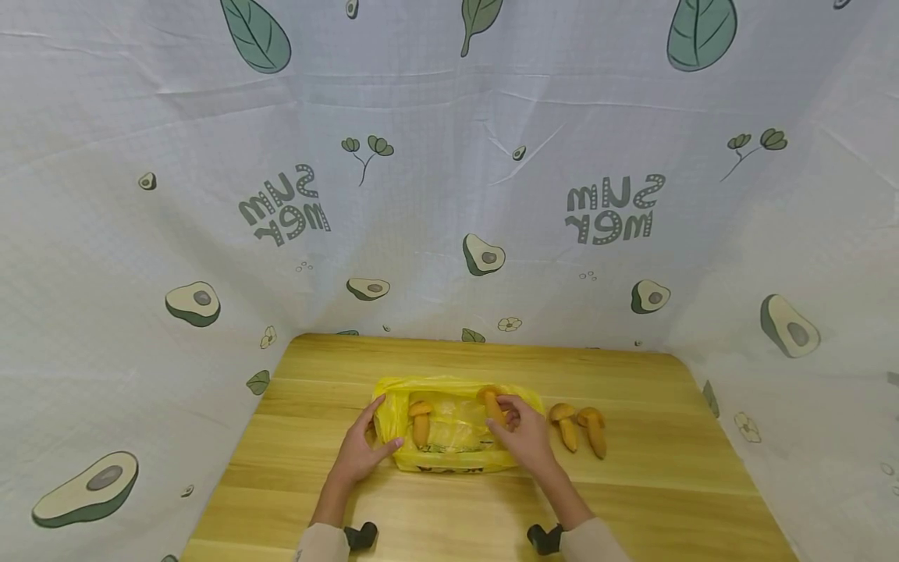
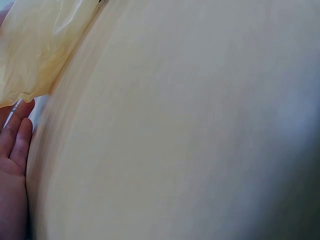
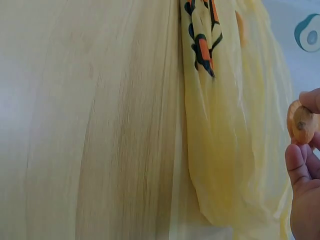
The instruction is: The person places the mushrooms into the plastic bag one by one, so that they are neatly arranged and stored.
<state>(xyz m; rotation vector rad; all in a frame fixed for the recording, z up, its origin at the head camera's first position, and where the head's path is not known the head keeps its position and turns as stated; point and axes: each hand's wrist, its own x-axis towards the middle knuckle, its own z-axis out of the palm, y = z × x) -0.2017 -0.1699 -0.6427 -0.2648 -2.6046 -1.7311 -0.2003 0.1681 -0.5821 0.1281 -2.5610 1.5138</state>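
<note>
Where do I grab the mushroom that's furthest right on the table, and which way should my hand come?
I'd pinch the far-right mushroom by its stem, coming from above and its right. The stem is slimmer than the wide cap and points back toward the person, so it's probably easy to reach. The neighbouring mushroom lies close on its left.

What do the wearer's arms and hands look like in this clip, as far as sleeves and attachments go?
The left hand and right hand are ungloved. The left sleeve and right sleeve are plain-looking pale beige; the left has a small dark mark, unreadable here. A black, rounded attachment sits by each wrist. No cables are visible.
</note>
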